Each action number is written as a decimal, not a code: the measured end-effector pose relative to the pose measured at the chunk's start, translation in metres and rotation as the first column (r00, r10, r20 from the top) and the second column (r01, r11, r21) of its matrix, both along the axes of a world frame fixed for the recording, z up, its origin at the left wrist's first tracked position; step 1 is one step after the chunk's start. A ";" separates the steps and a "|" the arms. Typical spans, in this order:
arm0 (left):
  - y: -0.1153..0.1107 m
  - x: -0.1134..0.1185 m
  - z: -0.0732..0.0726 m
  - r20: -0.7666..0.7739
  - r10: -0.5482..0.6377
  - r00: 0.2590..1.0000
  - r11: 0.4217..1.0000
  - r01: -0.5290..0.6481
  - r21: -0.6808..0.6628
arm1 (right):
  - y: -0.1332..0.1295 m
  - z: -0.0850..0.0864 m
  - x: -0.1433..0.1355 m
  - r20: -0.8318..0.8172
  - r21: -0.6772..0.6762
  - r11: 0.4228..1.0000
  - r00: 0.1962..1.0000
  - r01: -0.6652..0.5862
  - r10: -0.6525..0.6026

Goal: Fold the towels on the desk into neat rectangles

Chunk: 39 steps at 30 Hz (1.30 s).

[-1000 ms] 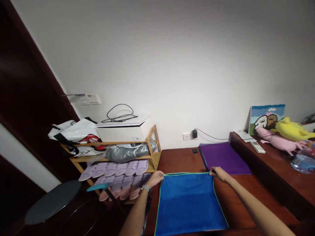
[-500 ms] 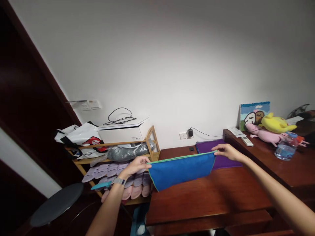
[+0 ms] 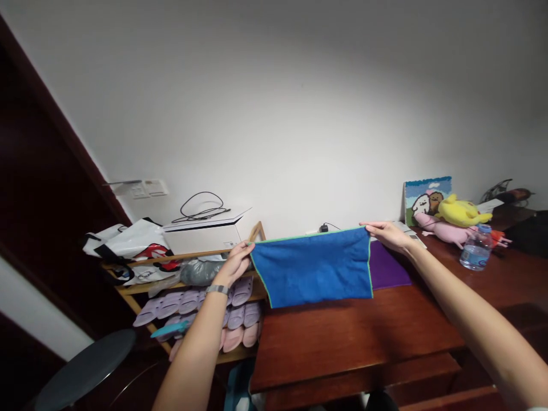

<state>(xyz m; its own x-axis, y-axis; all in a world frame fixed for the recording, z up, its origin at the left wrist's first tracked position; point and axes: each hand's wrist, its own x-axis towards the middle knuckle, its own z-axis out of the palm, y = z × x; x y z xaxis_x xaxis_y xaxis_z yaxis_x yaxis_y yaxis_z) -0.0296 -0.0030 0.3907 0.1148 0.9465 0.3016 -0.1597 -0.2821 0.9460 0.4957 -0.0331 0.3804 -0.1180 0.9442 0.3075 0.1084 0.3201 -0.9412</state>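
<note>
A blue cloth [image 3: 314,268] with green edging hangs stretched between my two hands above the wooden desk [image 3: 355,337]. My left hand [image 3: 235,262] pinches its upper left corner, and a grey band circles that wrist. At the upper right corner, my right hand [image 3: 387,235] pinches the cloth between thumb and fingers. Behind the cloth on the right lies a flat purple cloth [image 3: 389,267], partly hidden by the blue one.
Left of the desk stands a wooden rack [image 3: 128,288] with several slippers [image 3: 180,301], a white box [image 3: 203,237] and bags. A water bottle [image 3: 476,248], plush toys [image 3: 460,211] and a picture [image 3: 427,197] are at right. A dark stool [image 3: 88,368] is at lower left.
Both hands have risen with the blue cloth, so more of its face shows and it hangs more upright. The view has shifted slightly; both corners are still held.
</note>
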 end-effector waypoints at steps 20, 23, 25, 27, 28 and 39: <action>0.009 0.015 0.008 -0.002 -0.059 0.998 0.998 0.059 -0.007 | -0.016 0.015 0.013 0.072 0.121 0.965 0.968 0.231 -0.241; 0.004 0.016 0.009 -0.067 -0.089 0.994 0.996 0.089 -0.004 | -0.015 0.011 0.018 0.146 0.153 0.960 0.955 0.236 -0.258; -0.004 0.018 0.011 -0.156 -0.113 0.981 0.993 0.114 -0.007 | -0.018 0.006 0.023 0.196 0.192 0.947 0.936 0.256 -0.293; -0.019 0.024 0.012 -0.283 -0.150 0.947 0.988 0.150 -0.022 | -0.024 0.000 0.028 0.233 0.239 0.923 0.905 0.301 -0.355; -0.030 0.029 0.012 -0.351 -0.183 0.919 0.983 0.183 -0.033 | -0.028 -0.002 0.032 0.242 0.268 0.903 0.884 0.335 -0.399; -0.127 0.107 -0.089 -0.319 -0.574 0.754 0.818 0.506 -0.275 | 0.021 -0.030 0.016 0.284 0.463 0.743 0.714 0.483 -0.640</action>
<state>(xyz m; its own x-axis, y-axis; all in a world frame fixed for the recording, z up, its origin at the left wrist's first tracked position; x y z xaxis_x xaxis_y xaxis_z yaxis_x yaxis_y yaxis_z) 0.0776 -0.1304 0.3020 0.6918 0.7217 -0.0237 0.1334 -0.0955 0.9865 0.5114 -0.0119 0.3505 0.2161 0.7181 0.6616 0.7093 0.3502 -0.6118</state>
